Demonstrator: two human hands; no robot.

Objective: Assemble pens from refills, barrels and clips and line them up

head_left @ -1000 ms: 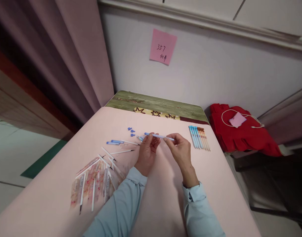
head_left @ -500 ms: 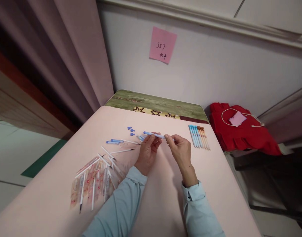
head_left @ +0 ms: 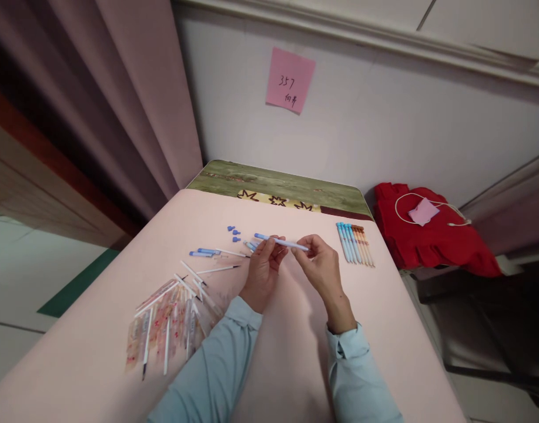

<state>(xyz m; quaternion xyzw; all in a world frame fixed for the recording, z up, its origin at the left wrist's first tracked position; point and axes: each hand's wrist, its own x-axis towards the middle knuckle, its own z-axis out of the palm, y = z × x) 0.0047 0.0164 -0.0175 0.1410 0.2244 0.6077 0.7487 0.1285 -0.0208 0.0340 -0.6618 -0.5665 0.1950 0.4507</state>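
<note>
Both my hands hold one light blue pen (head_left: 280, 241) level above the pink table (head_left: 295, 364). My left hand (head_left: 263, 271) pinches its middle, with the blue end sticking out to the left. My right hand (head_left: 322, 265) pinches the pen's right end with thumb and fingers. Left of my hands lie loose blue pen barrels (head_left: 206, 253), thin white refills (head_left: 218, 270) and three small blue caps (head_left: 234, 234). A neat row of blue and orange pens (head_left: 355, 244) lies to the right of my right hand.
A heap of clear wrappers and white refills (head_left: 167, 320) lies at the near left. A green patterned cloth (head_left: 278, 189) covers the table's far end by the wall. A pink note (head_left: 290, 80) hangs on the wall. Red cloth with a white cable (head_left: 428, 235) lies at the right.
My right hand has shifted slightly along the pen's right end and turned a little. The pen and my left hand stay almost where they were.
</note>
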